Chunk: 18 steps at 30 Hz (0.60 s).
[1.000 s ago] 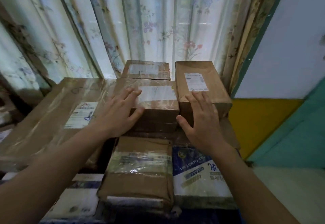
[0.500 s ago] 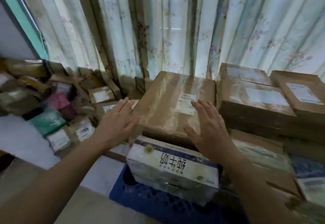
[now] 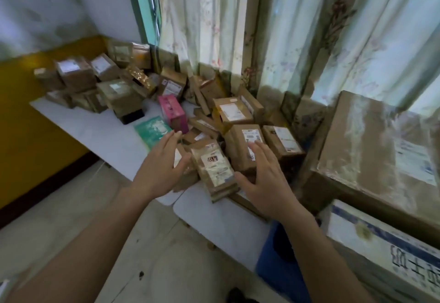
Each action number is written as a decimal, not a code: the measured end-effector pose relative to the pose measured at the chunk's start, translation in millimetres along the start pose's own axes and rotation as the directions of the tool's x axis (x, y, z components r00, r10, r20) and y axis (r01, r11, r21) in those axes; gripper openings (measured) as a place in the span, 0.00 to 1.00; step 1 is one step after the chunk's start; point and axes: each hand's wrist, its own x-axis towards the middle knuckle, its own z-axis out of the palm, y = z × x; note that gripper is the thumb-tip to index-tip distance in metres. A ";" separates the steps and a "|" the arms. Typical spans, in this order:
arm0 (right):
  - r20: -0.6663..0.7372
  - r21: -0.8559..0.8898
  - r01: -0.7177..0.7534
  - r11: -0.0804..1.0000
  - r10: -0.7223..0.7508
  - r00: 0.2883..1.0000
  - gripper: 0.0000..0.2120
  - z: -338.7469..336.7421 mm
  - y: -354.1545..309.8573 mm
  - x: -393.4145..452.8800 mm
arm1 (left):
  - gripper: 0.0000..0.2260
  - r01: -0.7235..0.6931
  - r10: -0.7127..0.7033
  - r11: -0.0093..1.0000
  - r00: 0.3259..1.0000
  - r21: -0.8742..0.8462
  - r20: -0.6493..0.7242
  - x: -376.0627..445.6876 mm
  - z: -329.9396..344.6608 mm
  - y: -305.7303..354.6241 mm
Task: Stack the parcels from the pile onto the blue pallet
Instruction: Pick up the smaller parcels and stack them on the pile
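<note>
Large brown cardboard carton (image 3: 371, 160) wrapped in clear tape sits at far right, on top of the stack on the blue plastic pallet (image 3: 278, 267); only the pallet's near-left corner shows. Below the carton, a white box with a blue stripe and printed characters (image 3: 385, 252) at the stack's front edge. Low white platform (image 3: 100, 133) runs along the wall under the floral curtain (image 3: 297, 31) and carries the pile of brown cardboard parcels (image 3: 228, 112), mostly toward its back edge and right end. Pink box (image 3: 172, 112) and green flat packet (image 3: 152, 130) lie mid-platform, left of the pile's front. Small taped brown parcel with a white label (image 3: 214, 169) sits at the platform's front edge, between the hands. Left hand (image 3: 162, 169) just beside its left side, fingers spread, holding nothing. Right hand (image 3: 266, 179) just beside its right side, fingers extended over a neighbouring brown parcel (image 3: 245, 143), holding nothing; contact unclear, image is blurred.
</note>
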 end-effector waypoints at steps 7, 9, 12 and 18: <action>0.033 0.075 -0.132 0.988 0.130 0.991 0.36 62.1 5.8 110.5 | 0.30 0.165 -0.164 0.986 0.984 -0.007 0.067 75.2 -0.4 -91.8; 0.064 0.122 -0.186 0.975 0.179 0.982 0.34 77.4 -0.3 139.4 | 0.30 0.220 -0.217 0.975 0.973 -0.024 0.072 91.3 -9.1 -112.7; 0.142 0.161 -0.208 0.965 0.186 0.972 0.36 97.0 -22.5 184.7 | 0.30 0.236 -0.235 0.972 0.970 -0.011 0.062 125.0 -23.7 -144.6; 0.106 0.176 -0.254 0.951 0.238 0.965 0.34 138.3 -56.6 268.6 | 0.29 0.175 -0.170 0.984 0.980 -0.041 0.106 204.4 -32.4 -204.5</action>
